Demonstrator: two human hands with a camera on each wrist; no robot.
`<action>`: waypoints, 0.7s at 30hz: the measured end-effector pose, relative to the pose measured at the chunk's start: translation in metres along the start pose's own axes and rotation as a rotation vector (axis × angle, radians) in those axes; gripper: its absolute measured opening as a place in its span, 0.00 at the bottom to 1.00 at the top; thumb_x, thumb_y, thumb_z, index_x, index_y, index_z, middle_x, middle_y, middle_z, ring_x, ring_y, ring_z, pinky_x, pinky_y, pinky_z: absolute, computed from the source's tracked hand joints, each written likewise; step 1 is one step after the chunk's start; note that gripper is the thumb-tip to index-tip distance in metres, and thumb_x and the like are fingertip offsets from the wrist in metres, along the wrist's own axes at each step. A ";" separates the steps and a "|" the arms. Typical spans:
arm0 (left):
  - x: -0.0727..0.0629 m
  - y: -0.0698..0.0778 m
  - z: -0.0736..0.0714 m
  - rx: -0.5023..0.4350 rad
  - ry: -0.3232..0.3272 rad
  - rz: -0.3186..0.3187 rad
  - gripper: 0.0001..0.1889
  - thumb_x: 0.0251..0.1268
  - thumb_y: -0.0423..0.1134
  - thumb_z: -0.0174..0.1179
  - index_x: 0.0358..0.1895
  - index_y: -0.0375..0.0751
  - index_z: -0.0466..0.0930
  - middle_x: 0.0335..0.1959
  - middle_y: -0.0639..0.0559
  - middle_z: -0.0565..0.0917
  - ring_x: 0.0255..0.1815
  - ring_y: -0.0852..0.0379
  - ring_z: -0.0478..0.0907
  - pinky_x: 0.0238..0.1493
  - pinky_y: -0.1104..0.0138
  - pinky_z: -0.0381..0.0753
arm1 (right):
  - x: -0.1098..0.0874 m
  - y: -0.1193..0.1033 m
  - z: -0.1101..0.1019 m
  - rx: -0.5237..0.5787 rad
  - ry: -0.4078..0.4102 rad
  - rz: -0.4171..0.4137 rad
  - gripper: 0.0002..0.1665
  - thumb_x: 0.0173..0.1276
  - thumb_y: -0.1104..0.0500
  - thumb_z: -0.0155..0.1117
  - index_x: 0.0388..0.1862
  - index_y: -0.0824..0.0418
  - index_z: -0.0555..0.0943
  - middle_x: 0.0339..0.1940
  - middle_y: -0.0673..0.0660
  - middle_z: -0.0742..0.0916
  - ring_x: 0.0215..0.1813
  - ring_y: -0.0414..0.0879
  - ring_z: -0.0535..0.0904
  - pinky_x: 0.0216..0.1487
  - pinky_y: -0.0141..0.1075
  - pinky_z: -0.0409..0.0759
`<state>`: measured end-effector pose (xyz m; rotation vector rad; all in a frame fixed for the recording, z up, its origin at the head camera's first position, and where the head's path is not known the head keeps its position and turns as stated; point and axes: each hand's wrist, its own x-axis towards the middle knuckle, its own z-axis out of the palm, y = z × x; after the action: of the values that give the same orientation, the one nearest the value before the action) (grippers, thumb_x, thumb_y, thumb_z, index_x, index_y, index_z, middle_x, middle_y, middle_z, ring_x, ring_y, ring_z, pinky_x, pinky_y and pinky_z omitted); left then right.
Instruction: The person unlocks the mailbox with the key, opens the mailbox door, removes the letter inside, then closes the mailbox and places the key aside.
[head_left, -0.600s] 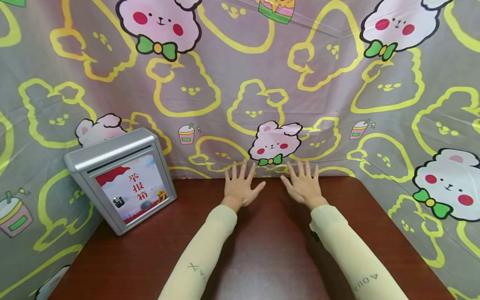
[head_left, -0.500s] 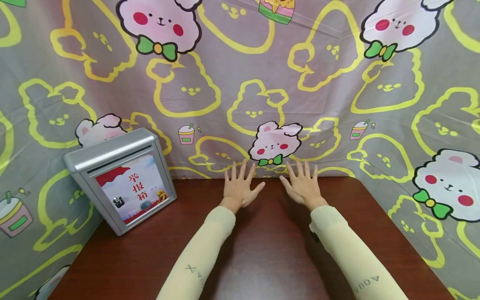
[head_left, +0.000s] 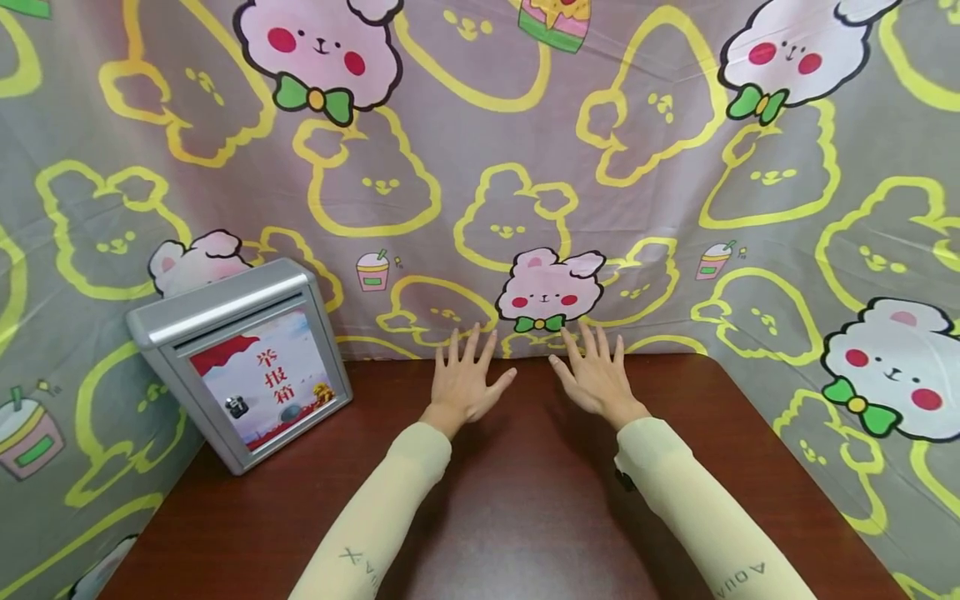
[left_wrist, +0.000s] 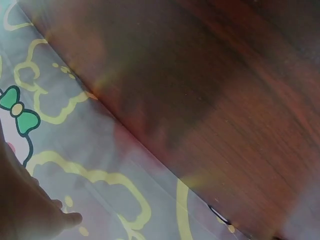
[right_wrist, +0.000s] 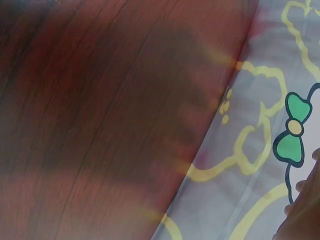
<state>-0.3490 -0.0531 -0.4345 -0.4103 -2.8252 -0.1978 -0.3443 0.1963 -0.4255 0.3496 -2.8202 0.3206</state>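
Note:
In the head view both hands are stretched forward over the far part of the dark red-brown table (head_left: 510, 517), palms down with fingers spread. My left hand (head_left: 463, 385) holds nothing; its fingertips overlap the foot of the patterned curtain. To its right, my right hand (head_left: 597, 377) is likewise empty, thumb pointing inward. Part of the left hand (left_wrist: 32, 210) shows at the lower left of the left wrist view, and the right hand (right_wrist: 304, 210) at the lower right of the right wrist view. Shadows of spread fingers fall on the tabletop in both wrist views.
A silver metal box (head_left: 243, 358) with a top slot, a small latch and red Chinese characters on its front stands at the table's left. Behind the table hangs a grey curtain (head_left: 637, 200) with yellow outlines and white rabbit faces, wrapping round both sides.
My left hand has shifted left and slightly back toward me. The right hand has moved slightly left. The view has tilted a little; the box stays put on the table.

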 end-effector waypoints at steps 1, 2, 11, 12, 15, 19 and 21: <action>-0.001 0.000 -0.001 0.006 0.002 0.000 0.44 0.71 0.77 0.32 0.85 0.62 0.44 0.86 0.52 0.44 0.84 0.36 0.41 0.78 0.37 0.48 | 0.000 -0.001 -0.001 -0.002 0.001 0.000 0.42 0.82 0.33 0.35 0.85 0.54 0.54 0.85 0.65 0.52 0.84 0.68 0.40 0.76 0.69 0.30; -0.001 -0.001 -0.002 0.009 0.004 0.000 0.44 0.71 0.77 0.31 0.85 0.62 0.43 0.86 0.52 0.43 0.84 0.36 0.41 0.78 0.37 0.48 | 0.001 -0.001 -0.002 -0.004 0.002 -0.001 0.42 0.82 0.33 0.34 0.85 0.55 0.54 0.85 0.65 0.52 0.84 0.67 0.40 0.76 0.69 0.31; -0.008 -0.006 -0.003 0.026 0.019 0.004 0.45 0.69 0.79 0.28 0.85 0.63 0.41 0.86 0.51 0.45 0.84 0.37 0.41 0.79 0.39 0.45 | 0.002 -0.011 -0.003 0.025 0.000 -0.018 0.42 0.82 0.33 0.35 0.85 0.54 0.53 0.85 0.65 0.52 0.84 0.68 0.40 0.77 0.69 0.29; -0.009 -0.007 -0.003 0.028 0.022 0.002 0.45 0.70 0.79 0.28 0.85 0.63 0.41 0.85 0.51 0.45 0.84 0.37 0.42 0.79 0.39 0.46 | 0.002 -0.012 -0.002 0.029 0.001 -0.020 0.43 0.82 0.33 0.35 0.85 0.54 0.53 0.85 0.65 0.52 0.84 0.68 0.40 0.76 0.69 0.29; -0.014 -0.010 -0.003 0.019 0.037 0.003 0.45 0.70 0.78 0.31 0.85 0.61 0.45 0.85 0.51 0.47 0.83 0.36 0.43 0.78 0.38 0.47 | 0.001 -0.016 0.001 0.035 0.000 -0.024 0.43 0.82 0.33 0.34 0.85 0.54 0.54 0.85 0.65 0.53 0.84 0.67 0.40 0.77 0.68 0.29; -0.019 -0.013 -0.003 0.004 0.030 0.002 0.45 0.70 0.78 0.32 0.85 0.60 0.45 0.85 0.51 0.46 0.83 0.36 0.42 0.78 0.38 0.46 | 0.001 -0.018 0.002 0.047 0.011 -0.032 0.42 0.82 0.33 0.34 0.85 0.54 0.54 0.84 0.66 0.53 0.83 0.68 0.41 0.76 0.69 0.30; -0.020 -0.014 -0.005 0.012 0.022 -0.005 0.45 0.70 0.78 0.31 0.85 0.61 0.43 0.86 0.51 0.45 0.84 0.37 0.42 0.79 0.38 0.45 | 0.002 -0.019 0.001 0.055 0.027 -0.039 0.42 0.82 0.33 0.34 0.85 0.54 0.54 0.84 0.65 0.54 0.83 0.68 0.42 0.76 0.69 0.31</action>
<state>-0.3334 -0.0728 -0.4369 -0.3958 -2.8048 -0.1855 -0.3417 0.1773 -0.4219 0.4091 -2.7783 0.3923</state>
